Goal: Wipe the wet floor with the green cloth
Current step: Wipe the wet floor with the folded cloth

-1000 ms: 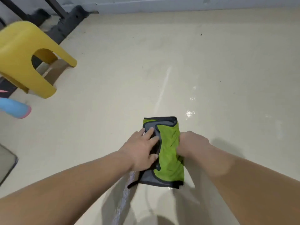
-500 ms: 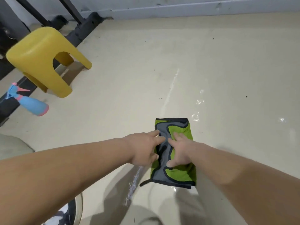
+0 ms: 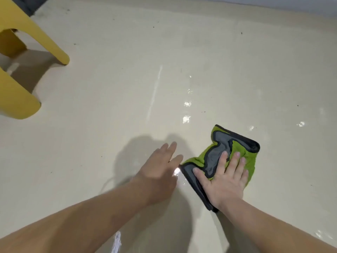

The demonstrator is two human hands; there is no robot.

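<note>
The green cloth [image 3: 242, 152], folded, with grey patches and a dark border, lies flat on the cream floor [image 3: 109, 106] right of centre. My right hand [image 3: 224, 178] presses on it with straight, spread fingers. My left hand [image 3: 160, 172] is just left of the cloth with its fingers stretched out, off the fabric and holding nothing. Whether it touches the floor I cannot tell. Shiny wet spots [image 3: 186, 118] glint on the floor beyond the cloth, and a wet patch [image 3: 177, 172] shines between my hands.
A yellow plastic stool [image 3: 21, 73] stands at the far left. A pale streak [image 3: 154, 92] runs across the floor ahead of my left hand. The base of a grey wall [image 3: 273, 4] runs along the top right.
The cloth has slid to the right and turned under my right hand. My left hand has come off it. The blue spray bottle has left the view.
</note>
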